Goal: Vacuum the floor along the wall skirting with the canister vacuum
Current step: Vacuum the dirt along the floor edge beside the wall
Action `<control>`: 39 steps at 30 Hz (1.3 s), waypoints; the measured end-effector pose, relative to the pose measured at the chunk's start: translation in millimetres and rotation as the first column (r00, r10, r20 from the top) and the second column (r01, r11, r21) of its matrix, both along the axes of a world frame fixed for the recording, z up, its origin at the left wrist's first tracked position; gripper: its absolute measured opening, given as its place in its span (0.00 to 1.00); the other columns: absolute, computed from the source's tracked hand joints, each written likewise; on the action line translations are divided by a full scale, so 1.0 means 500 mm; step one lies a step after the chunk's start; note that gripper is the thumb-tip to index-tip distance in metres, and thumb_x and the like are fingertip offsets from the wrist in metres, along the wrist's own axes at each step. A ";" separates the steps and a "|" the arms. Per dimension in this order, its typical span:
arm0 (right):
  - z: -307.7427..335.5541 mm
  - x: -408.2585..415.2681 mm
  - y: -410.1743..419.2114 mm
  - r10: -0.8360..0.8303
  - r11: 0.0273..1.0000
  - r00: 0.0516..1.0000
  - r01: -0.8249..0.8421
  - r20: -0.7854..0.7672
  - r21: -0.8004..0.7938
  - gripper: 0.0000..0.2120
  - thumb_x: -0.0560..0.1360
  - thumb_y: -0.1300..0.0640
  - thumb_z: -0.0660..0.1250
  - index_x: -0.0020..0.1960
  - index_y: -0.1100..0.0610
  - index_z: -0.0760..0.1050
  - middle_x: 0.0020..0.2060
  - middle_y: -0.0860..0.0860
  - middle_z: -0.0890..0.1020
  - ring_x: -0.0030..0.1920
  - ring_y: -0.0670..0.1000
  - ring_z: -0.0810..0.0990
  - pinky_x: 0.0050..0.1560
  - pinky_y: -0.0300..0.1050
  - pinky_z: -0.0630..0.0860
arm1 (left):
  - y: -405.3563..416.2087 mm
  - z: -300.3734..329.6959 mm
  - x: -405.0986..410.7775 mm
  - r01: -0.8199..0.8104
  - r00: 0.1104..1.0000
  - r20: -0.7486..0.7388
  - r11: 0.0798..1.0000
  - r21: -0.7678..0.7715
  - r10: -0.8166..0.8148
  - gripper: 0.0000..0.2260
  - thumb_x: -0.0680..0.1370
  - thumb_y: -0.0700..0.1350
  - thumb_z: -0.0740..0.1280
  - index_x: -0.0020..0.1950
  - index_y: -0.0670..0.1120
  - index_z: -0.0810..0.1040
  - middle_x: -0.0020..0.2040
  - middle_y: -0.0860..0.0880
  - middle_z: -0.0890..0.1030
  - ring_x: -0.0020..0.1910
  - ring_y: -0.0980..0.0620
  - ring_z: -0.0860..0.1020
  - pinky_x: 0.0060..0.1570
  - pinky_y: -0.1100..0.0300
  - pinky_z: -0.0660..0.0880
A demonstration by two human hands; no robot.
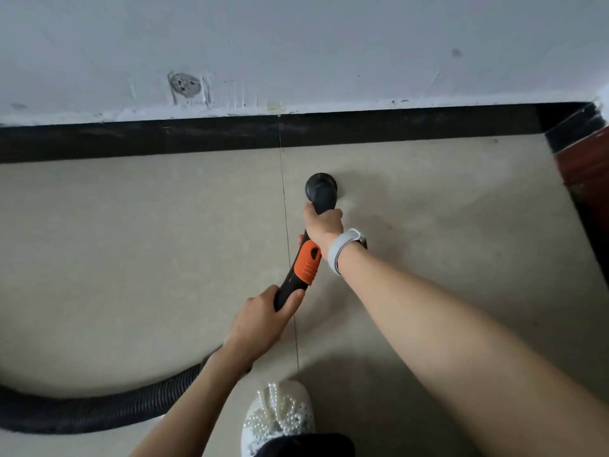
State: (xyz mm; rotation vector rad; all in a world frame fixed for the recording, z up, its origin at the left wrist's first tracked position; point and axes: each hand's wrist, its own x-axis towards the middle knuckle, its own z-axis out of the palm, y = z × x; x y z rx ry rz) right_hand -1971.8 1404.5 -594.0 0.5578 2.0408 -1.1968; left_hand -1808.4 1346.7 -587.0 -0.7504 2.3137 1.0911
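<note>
There is one view only, from a wide-angle camera on the person's head, looking steeply down and forward over both outstretched arms. The left hand (260, 319) and right hand (324, 225) sit near the centre, close to the lens. Beyond the hands the view faces the black skirting strip (131, 140) and pale grey painted wall (296, 44). Below the hands, at the bottom edge, is a white pearl-beaded shoe (278, 413). Straight lines bow towards the edges.
</note>
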 end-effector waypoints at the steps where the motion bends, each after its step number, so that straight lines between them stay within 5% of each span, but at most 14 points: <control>1: -0.006 -0.011 -0.013 0.018 1.000 1.000 -0.018 -0.002 -0.005 0.22 0.78 0.45 0.58 0.59 0.62 0.59 0.37 0.54 0.76 0.43 0.59 0.80 0.56 0.53 0.76 | -0.008 0.002 -0.006 -0.017 1.000 -0.006 1.000 -0.003 0.017 0.17 0.77 0.63 0.57 0.40 0.51 0.69 0.37 0.47 0.80 0.34 0.47 0.80 0.42 0.51 0.78; 3: -0.003 -0.034 -0.029 0.041 0.999 0.999 -0.040 0.015 -0.016 0.27 0.76 0.41 0.58 0.62 0.62 0.61 0.43 0.56 0.78 0.46 0.59 0.81 0.56 0.55 0.76 | -0.018 0.009 -0.030 -0.033 0.999 -0.026 0.999 0.004 0.033 0.17 0.77 0.62 0.58 0.40 0.50 0.70 0.36 0.47 0.80 0.32 0.48 0.80 0.41 0.53 0.78; 7: -0.010 -0.076 0.023 -0.089 0.995 0.996 0.090 -0.017 0.033 0.23 0.78 0.42 0.57 0.62 0.60 0.63 0.39 0.56 0.80 0.40 0.56 0.81 0.54 0.53 0.78 | 0.002 0.018 -0.083 0.077 0.997 -0.009 0.997 0.006 -0.077 0.17 0.77 0.64 0.57 0.40 0.51 0.68 0.38 0.47 0.80 0.36 0.47 0.80 0.42 0.54 0.77; 13: -0.011 -0.098 0.126 -0.353 0.936 0.935 0.353 -0.039 0.000 0.22 0.79 0.47 0.60 0.64 0.63 0.67 0.35 0.54 0.76 0.26 0.52 0.75 0.30 0.44 0.76 | 0.049 0.020 -0.117 0.312 0.950 0.014 0.949 -0.030 -0.312 0.19 0.77 0.66 0.55 0.48 0.50 0.68 0.40 0.50 0.75 0.39 0.49 0.75 0.39 0.57 0.69; 22: 0.000 -0.039 -0.024 -0.087 0.991 0.995 0.091 0.039 -0.098 0.22 0.79 0.47 0.59 0.64 0.60 0.60 0.34 0.54 0.74 0.32 0.53 0.76 0.48 0.53 0.79 | -0.045 0.001 -0.027 0.071 0.996 0.059 0.997 -0.025 -0.070 0.19 0.76 0.65 0.57 0.39 0.50 0.69 0.38 0.48 0.80 0.38 0.48 0.80 0.42 0.55 0.76; 26: -0.011 -0.024 0.002 -0.173 0.982 0.985 0.172 -0.006 -0.071 0.17 0.80 0.46 0.58 0.57 0.59 0.59 0.32 0.53 0.74 0.28 0.52 0.74 0.39 0.49 0.78 | -0.040 0.004 -0.030 0.146 0.987 0.063 0.989 -0.014 -0.145 0.19 0.76 0.65 0.58 0.38 0.51 0.70 0.37 0.48 0.80 0.38 0.49 0.80 0.42 0.55 0.75; 29: -0.013 -0.085 0.047 -0.209 0.976 0.976 0.212 -0.063 0.045 0.18 0.79 0.43 0.57 0.54 0.58 0.59 0.29 0.53 0.76 0.35 0.55 0.79 0.53 0.54 0.78 | -0.016 0.012 -0.089 0.220 0.975 0.008 0.975 -0.040 -0.220 0.20 0.76 0.66 0.56 0.42 0.50 0.72 0.39 0.48 0.80 0.39 0.48 0.80 0.42 0.55 0.74; 33: -0.002 -0.170 0.090 -0.186 0.960 0.974 0.208 -0.131 0.188 0.20 0.78 0.43 0.55 0.41 0.60 0.68 0.31 0.53 0.80 0.45 0.57 0.83 0.56 0.52 0.77 | 0.016 0.025 -0.163 0.268 0.960 -0.056 0.960 -0.078 -0.273 0.22 0.77 0.66 0.55 0.48 0.47 0.72 0.42 0.47 0.81 0.42 0.47 0.80 0.46 0.53 0.76; 37: -0.016 -0.138 0.048 -0.074 0.980 0.991 0.094 -0.115 0.175 0.27 0.77 0.41 0.57 0.61 0.63 0.66 0.55 0.59 0.80 0.53 0.60 0.81 0.59 0.53 0.75 | 0.010 0.012 -0.122 0.167 0.984 -0.051 0.986 -0.021 -0.168 0.20 0.77 0.64 0.55 0.43 0.48 0.72 0.39 0.48 0.81 0.38 0.47 0.80 0.44 0.53 0.77; 39: -0.023 -0.084 0.016 -0.066 0.996 0.994 0.070 -0.090 0.047 0.25 0.78 0.42 0.58 0.62 0.62 0.59 0.51 0.60 0.80 0.52 0.62 0.81 0.59 0.56 0.74 | -0.004 -0.002 -0.082 0.111 0.994 -0.001 0.994 0.008 -0.111 0.19 0.77 0.63 0.56 0.38 0.50 0.70 0.34 0.50 0.78 0.34 0.48 0.79 0.39 0.57 0.74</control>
